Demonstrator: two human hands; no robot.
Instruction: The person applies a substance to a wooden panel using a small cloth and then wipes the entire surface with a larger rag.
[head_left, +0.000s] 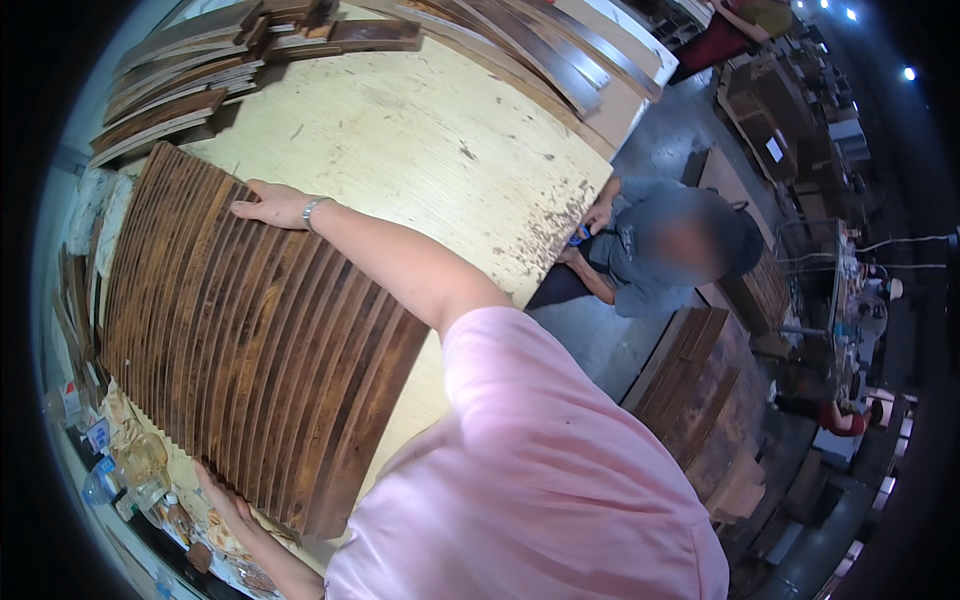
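Observation:
A row of narrow dark-brown wooden planks lies side by side, slightly overlapping, on a pale tabletop. My right hand, with a metal band at its wrist, grips the planks' ends at the upper edge of the row. Its thumb rests over the plank faces, and some of its fingers are hidden beyond the edge. At the opposite, lower edge, my left hand holds the other ends of the planks. Part of that hand is hidden by the wood.
More brown planks are stacked at the upper left. Long boards lie along the far top side. A co-worker is at the table's right corner, holding something blue. Bottles and stained cloths crowd the lower left.

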